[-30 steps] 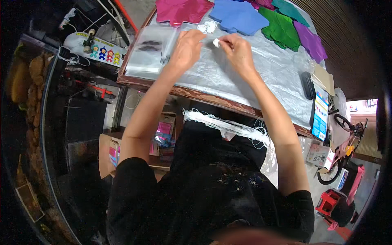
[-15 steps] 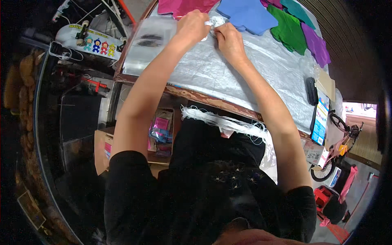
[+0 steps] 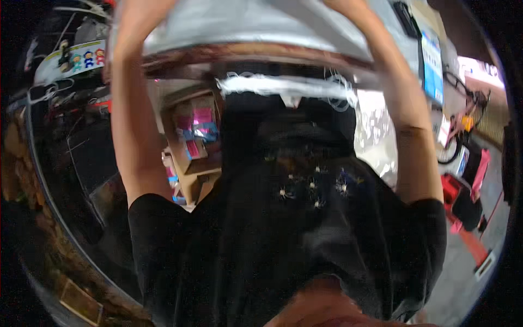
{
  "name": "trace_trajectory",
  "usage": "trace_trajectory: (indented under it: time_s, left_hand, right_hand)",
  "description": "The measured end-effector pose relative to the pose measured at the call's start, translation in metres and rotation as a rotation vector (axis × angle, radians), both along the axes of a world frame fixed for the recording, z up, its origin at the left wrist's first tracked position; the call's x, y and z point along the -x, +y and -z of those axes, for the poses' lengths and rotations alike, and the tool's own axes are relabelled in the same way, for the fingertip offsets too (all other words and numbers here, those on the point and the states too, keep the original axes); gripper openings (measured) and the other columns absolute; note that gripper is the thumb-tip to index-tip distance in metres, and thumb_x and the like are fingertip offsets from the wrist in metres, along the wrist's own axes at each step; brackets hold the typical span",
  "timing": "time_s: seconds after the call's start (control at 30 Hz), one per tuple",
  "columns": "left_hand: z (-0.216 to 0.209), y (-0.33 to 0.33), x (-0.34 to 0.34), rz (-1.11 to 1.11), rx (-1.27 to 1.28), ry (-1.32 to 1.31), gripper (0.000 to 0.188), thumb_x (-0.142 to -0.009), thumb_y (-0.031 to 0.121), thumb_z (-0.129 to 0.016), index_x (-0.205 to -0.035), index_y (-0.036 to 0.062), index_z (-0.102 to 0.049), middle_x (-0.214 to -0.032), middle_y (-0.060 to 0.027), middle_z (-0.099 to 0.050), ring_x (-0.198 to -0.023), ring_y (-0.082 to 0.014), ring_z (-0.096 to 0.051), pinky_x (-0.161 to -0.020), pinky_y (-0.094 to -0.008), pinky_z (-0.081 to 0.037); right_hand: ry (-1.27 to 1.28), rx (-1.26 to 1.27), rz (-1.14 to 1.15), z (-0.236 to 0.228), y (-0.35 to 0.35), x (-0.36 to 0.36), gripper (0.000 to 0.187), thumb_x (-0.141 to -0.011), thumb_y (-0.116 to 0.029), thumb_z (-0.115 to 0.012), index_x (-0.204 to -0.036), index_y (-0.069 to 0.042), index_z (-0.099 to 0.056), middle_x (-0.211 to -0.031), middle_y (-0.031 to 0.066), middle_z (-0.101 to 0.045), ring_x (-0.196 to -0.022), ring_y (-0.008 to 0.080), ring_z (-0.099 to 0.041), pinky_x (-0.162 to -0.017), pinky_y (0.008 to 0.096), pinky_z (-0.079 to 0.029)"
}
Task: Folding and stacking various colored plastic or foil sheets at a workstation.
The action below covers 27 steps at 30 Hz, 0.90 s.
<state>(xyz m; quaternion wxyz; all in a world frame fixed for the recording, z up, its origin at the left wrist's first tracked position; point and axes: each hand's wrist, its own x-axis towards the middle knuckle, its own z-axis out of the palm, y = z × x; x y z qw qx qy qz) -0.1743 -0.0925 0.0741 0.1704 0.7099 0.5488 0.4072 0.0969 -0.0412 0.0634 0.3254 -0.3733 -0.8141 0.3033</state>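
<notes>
From my end of the feed, the bundle of white thread [image 3: 286, 85] lay across the dark-clothed lap [image 3: 289, 125], just below the front edge of the table [image 3: 261, 53] as I saw it. Its long axis ran from left to right, roughly along that edge, with loose loops straying at both ends. Both hands were beyond it, farther out over the table, so from them the thread lay back toward the body, between the two forearms. Its right end sat nearer to the right forearm [image 3: 406, 109] than its left end did to the left forearm [image 3: 129, 109]; I saw a gap on either side.

The left hand [image 3: 146, 16] was over the table's left part, and the right hand [image 3: 348, 4] well apart from it, with the pale silvery sheet [image 3: 245, 24] spread between them. The upper edge of my view cut off the fingers, and blur softened the rest. I could not tell how far either hand was spread, whether any fingertips were pinched together, or whether something was held. The sheet was the nearest thing to both that I could make out; whether they touched it, I could not tell.
</notes>
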Motion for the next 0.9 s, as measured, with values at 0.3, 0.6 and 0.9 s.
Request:
trace_trajectory:
  time_s: [0.3,0.6,0.9]
  left_hand:
    - [0.18,-0.157,-0.032,0.237,0.516,0.103,0.023,-0.095,0.016,-0.069,-0.115,0.0048,-0.074,-0.104,-0.0154,-0.075,-0.084,-0.0269,-0.072,-0.075,-0.0347,-0.056]
    - [0.223,-0.139,-0.123,0.252,0.371,-0.057,0.021,-0.099,0.015,-0.066,-0.116,0.0078,-0.075,-0.106,-0.0119,-0.074,-0.093,-0.0197,-0.072,-0.078,-0.0328,-0.056]
    - [0.185,-0.113,-0.234,0.665,0.507,-0.147,0.02,-0.1,0.014,-0.065,-0.114,0.0024,-0.074,-0.11,-0.0113,-0.074,-0.098,-0.0219,-0.072,-0.086,-0.0323,-0.057]
  right_hand:
    - [-0.709,0.29,-0.009,0.083,-0.174,-0.231,0.017,-0.097,-0.009,-0.062,-0.109,-0.001,-0.071,-0.097,0.0053,-0.075,-0.085,0.0192,-0.072,-0.072,0.0355,-0.057]
    - [0.702,0.984,0.462,0.21,-0.222,-0.295,0.017,-0.096,-0.004,-0.06,-0.108,0.001,-0.07,-0.1,0.0126,-0.073,-0.089,0.0226,-0.069,-0.085,0.035,-0.056]
    - [1.404,0.972,0.547,0.246,-0.232,-0.335,0.02,-0.098,-0.005,-0.064,-0.117,-0.001,-0.065,-0.097,0.0097,-0.069,-0.089,0.0187,-0.064,-0.084,0.0281,-0.052]
